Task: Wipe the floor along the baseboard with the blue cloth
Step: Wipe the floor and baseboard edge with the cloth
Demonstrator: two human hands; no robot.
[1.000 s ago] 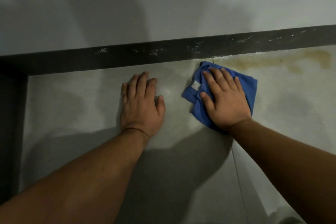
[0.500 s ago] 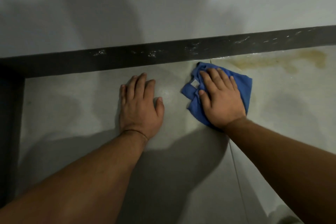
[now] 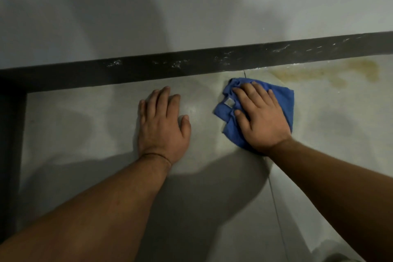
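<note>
Left hand [image 3: 162,124] is lying flat on the floor [image 3: 85,130], fingers together and extended, holding nothing; looks like it's just bracing body weight. Dark baseboard [image 3: 148,68] is running across just beyond the fingertips.

Right hand [image 3: 258,117] is pressing palm-down on the blue cloth [image 3: 286,100], fingers spread over it, not pinching it; the grip here is pressure, not a clench. Cloth is sitting bunched on the floor just short of the baseboard, small label [image 3: 229,102] showing beside the thumb.

Cloth is reading as soft, light and limp, no stiffness, so it's likely folding or rolling under the palm if pushed by one edge. Judging best hold is a flat palm over the middle with fingertips pinning the leading edge. Floor is looking smooth, maybe damp, so the cloth should slide easily.

Brownish stain [image 3: 331,72] is lying along the baseboard to the right, not yet wiped; probably the next stretch.
</note>
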